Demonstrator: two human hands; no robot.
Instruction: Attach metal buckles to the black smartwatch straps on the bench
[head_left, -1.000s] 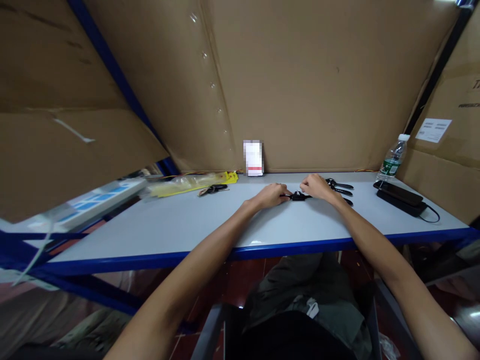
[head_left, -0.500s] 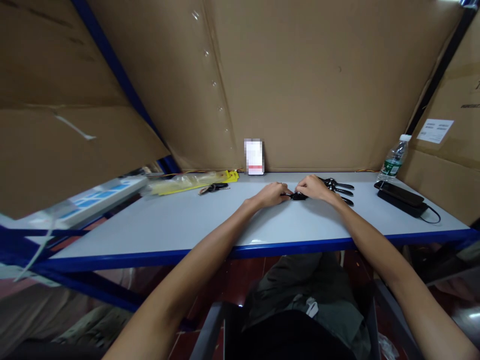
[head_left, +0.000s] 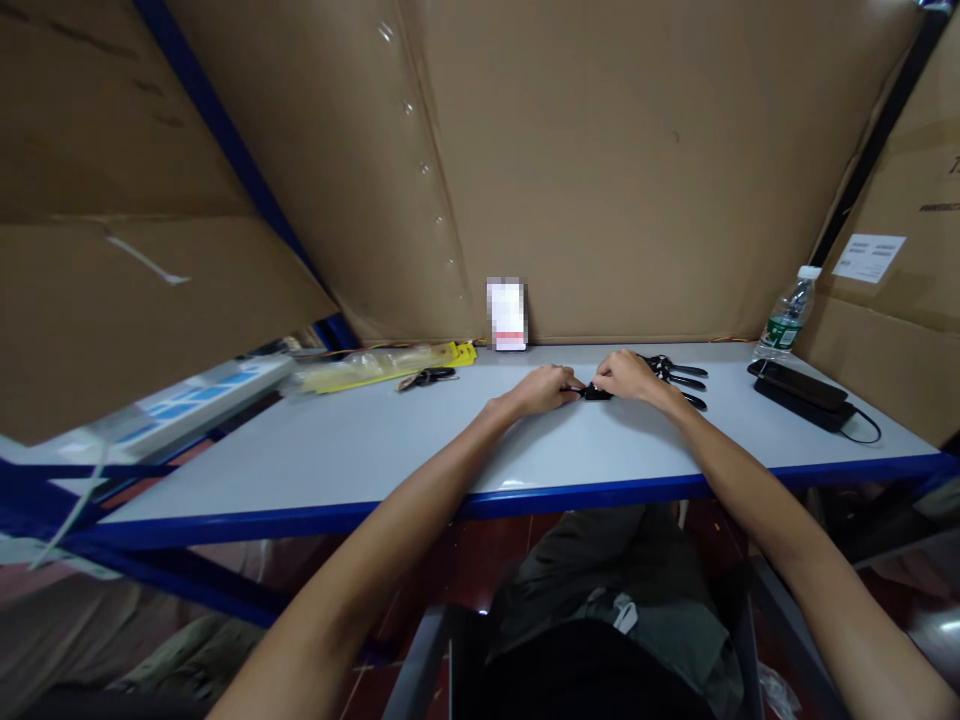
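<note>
A small black item [head_left: 598,392] lies low over the white table [head_left: 360,450], between my two hands. My left hand [head_left: 549,388] has its fingers closed on the item's left end. From the right, my right hand [head_left: 624,376] pinches at its upper right side. Fingers hide part of the item, so its full shape does not show. Several black-handled tools [head_left: 686,378] lie just right of my right hand, partly behind it.
A phone [head_left: 510,315] stands against the cardboard. Yellow-edged plastic bags [head_left: 375,368] and a dark tool [head_left: 427,377] lie to the left. At right are a bottle [head_left: 787,318] and a black case [head_left: 806,398]. A blue edge [head_left: 555,498] runs along the table front.
</note>
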